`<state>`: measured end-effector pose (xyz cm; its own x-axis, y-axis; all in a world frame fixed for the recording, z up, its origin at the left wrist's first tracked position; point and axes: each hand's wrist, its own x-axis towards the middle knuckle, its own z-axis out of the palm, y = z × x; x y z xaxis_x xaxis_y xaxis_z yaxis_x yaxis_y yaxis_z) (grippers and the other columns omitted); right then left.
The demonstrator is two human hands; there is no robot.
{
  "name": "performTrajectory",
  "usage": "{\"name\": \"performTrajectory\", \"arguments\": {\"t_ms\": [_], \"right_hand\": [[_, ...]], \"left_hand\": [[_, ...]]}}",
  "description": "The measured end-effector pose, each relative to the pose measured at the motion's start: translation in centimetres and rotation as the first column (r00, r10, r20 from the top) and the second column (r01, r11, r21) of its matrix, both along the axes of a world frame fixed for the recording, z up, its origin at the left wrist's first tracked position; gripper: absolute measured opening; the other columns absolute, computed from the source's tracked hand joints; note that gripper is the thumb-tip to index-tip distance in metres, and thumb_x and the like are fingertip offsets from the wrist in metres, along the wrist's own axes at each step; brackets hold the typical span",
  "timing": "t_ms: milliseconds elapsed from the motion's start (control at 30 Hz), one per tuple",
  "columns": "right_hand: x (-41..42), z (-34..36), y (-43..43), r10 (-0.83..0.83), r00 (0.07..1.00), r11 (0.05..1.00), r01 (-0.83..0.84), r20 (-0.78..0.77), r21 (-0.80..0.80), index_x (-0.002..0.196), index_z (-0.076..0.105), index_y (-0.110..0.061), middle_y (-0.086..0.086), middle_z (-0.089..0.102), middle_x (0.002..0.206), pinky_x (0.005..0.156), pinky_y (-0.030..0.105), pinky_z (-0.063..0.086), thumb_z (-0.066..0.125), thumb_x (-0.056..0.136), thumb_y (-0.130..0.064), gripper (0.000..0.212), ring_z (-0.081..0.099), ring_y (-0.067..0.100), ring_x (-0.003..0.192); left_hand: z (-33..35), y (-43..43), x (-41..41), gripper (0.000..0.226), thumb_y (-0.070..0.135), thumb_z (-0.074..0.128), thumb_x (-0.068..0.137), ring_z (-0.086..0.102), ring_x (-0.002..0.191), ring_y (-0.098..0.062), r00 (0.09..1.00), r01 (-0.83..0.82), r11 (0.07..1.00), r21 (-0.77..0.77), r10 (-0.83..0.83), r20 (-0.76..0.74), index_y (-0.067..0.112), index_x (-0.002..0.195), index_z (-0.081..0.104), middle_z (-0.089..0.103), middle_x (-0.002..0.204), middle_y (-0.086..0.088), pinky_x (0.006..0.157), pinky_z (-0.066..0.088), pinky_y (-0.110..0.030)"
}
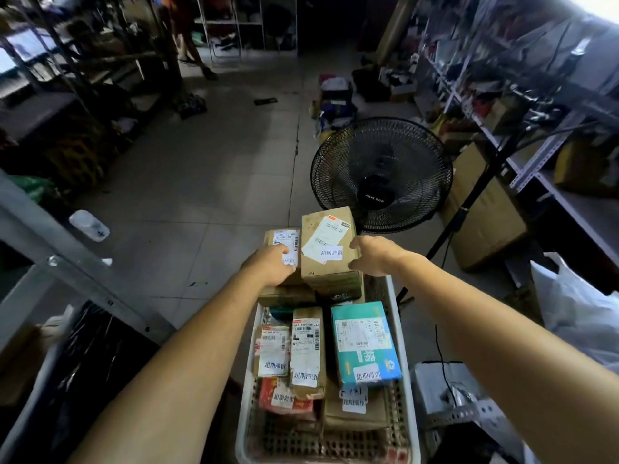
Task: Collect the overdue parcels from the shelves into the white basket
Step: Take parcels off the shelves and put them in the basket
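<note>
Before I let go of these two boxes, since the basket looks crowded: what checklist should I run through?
1. Left hand grips the small box: ok.
2. Right hand grips the tall box: ok.
3. White sticker on both boxes: ok.
4. Boxes seated below the white basket rim: not ok, they stand above it on other parcels.
5. Stack steady once released: cannot tell.
6. Gap to the fan behind: cannot tell.
</note>
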<state>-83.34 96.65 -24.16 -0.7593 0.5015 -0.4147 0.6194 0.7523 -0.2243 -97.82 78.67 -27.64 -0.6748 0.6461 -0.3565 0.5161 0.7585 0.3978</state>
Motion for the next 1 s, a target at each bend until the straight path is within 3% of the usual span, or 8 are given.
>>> {"name": "performTrajectory", "arguments": {"t_ms": [233,300,467,567,633,833,1000], "right_hand": [[0.3,1.0,-2.5,0.079,0.997,0.997,-0.079,-0.009,0.013,0.143,0.045,-0.018,0.009,0.055,0.138,0.099,0.035,0.046,0.066,0.09,-0.033,0.059,0.056,0.028,0.12],[0.3,1.4,-3.2,0.109,0.994,0.994,-0.109,0.001,0.025,0.143,0.045,-0.018,0.01,0.055,0.138,0.1,0.037,0.047,0.065,0.091,-0.033,0.058,0.055,0.029,0.121],[-0.6,2.0,-6.0,0.228,0.974,0.972,-0.228,-0.004,0.05,0.142,0.045,-0.018,0.011,0.053,0.14,0.099,0.034,0.043,0.064,0.091,-0.036,0.057,0.05,0.032,0.127],[-1.0,2.1,-9.2,0.322,0.946,0.946,-0.322,-0.021,0.026,0.139,0.05,-0.017,0.013,0.056,0.135,0.098,0.035,0.043,0.062,0.092,-0.035,0.052,0.053,0.032,0.123],[-0.8,2.2,-12.0,0.42,0.907,0.907,-0.42,-0.025,-0.003,0.133,0.054,-0.014,0.012,0.059,0.13,0.099,0.036,0.046,0.061,0.093,-0.033,0.045,0.056,0.032,0.119],[1.4,2.0,-20.5,0.652,0.759,0.758,-0.652,-0.008,-0.019,0.144,0.042,-0.021,0.01,0.053,0.139,0.097,0.031,0.042,0.064,0.091,-0.039,0.06,0.054,0.03,0.124],[5.0,2.2,-29.2,0.764,0.645,0.643,-0.763,-0.017,-0.06,0.137,0.051,-0.013,0.009,0.054,0.137,0.096,0.032,0.042,0.062,0.093,-0.028,0.047,0.053,0.03,0.122]], "left_hand": [[1.1,-3.6,0.6,0.049,0.035,0.062,0.093,0.057,0.09,-0.015,0.998,-0.025,1.0,-0.014,0.024,-0.054,0.026,0.139,0.05,0.063,0.118,0.0,0.069,0.042,-0.028],[1.5,-4.7,1.0,0.043,0.034,0.062,0.094,0.058,0.094,-0.016,0.997,-0.047,0.999,-0.023,0.045,-0.059,0.026,0.135,0.052,0.063,0.119,0.0,0.073,0.044,-0.03],[2.7,-9.3,2.7,0.054,0.041,0.06,0.095,0.057,0.12,-0.025,0.985,-0.163,0.986,-0.027,0.161,-0.066,0.025,0.144,0.045,0.056,0.139,-0.005,0.095,0.049,-0.035],[2.9,-13.4,4.8,0.056,0.042,0.061,0.095,0.055,0.125,-0.026,0.957,-0.288,0.958,-0.016,0.287,-0.048,0.022,0.145,0.046,0.054,0.142,-0.008,0.101,0.047,-0.035],[3.0,-16.5,7.0,0.055,0.04,0.063,0.094,0.056,0.122,-0.027,0.921,-0.389,0.921,-0.002,0.388,-0.042,0.022,0.143,0.048,0.056,0.139,-0.008,0.102,0.047,-0.038],[2.9,-26.7,15.5,0.05,0.041,0.061,0.095,0.056,0.123,-0.029,0.821,-0.568,0.823,-0.018,0.565,-0.087,0.024,0.14,0.05,0.056,0.139,-0.007,0.1,0.049,-0.041],[2.1,-35.2,24.2,0.053,0.039,0.061,0.095,0.059,0.116,-0.027,0.703,-0.711,0.703,0.001,0.711,-0.035,0.021,0.143,0.047,0.059,0.133,-0.008,0.097,0.05,-0.038]]}}
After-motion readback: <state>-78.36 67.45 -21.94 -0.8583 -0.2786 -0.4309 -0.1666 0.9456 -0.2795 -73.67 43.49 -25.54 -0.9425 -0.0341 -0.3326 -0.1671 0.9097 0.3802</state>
